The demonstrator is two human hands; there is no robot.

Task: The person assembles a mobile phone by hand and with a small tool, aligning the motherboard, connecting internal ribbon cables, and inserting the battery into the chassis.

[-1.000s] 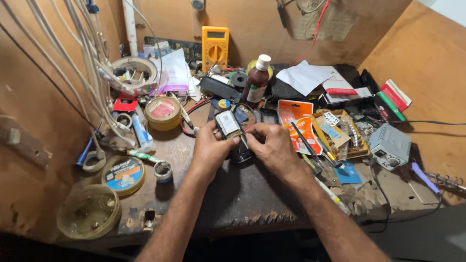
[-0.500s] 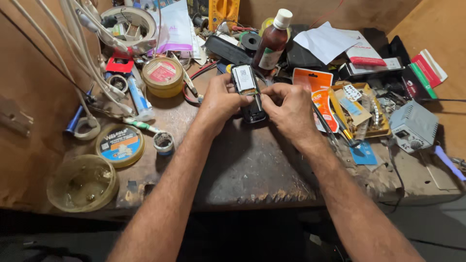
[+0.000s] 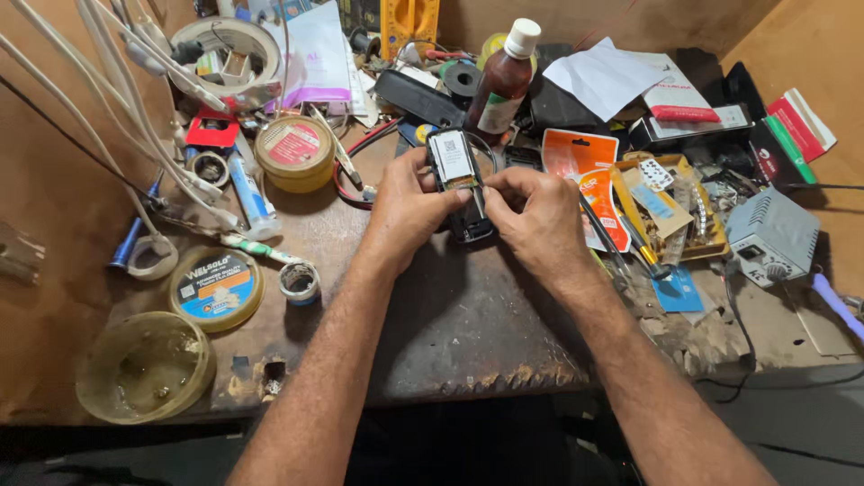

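A small black phone (image 3: 461, 184) with its back off sits upright between both hands above the middle of a worn, dark workbench (image 3: 468, 324), its white-labelled battery facing up. The left hand (image 3: 405, 211) wraps around the phone's left side, fingers curled and gripping the casing, thumb laid along its edge. The right hand (image 3: 540, 220) closes on the right side, thumb and forefinger pinched together at the phone's edge just below the battery; whether they hold a small tool or part cannot be told.

Just behind the phone stands a brown bottle (image 3: 500, 83) with a white cap. To the right lies an orange blister pack (image 3: 589, 175), touching a yellow tray (image 3: 670, 211) of small parts, and further right a grey box with a knob (image 3: 772, 236). White papers (image 3: 607, 79) lie behind these.

To the left, a yellow round tin (image 3: 294, 151) sits near a white tube (image 3: 249, 193). Nearer the front edge lie a flat round tin with a blue label (image 3: 215, 288), a small roll of tape (image 3: 300, 281) beside it, and a murky clear tub (image 3: 144, 364). White cables (image 3: 135, 108) run down the left wall.
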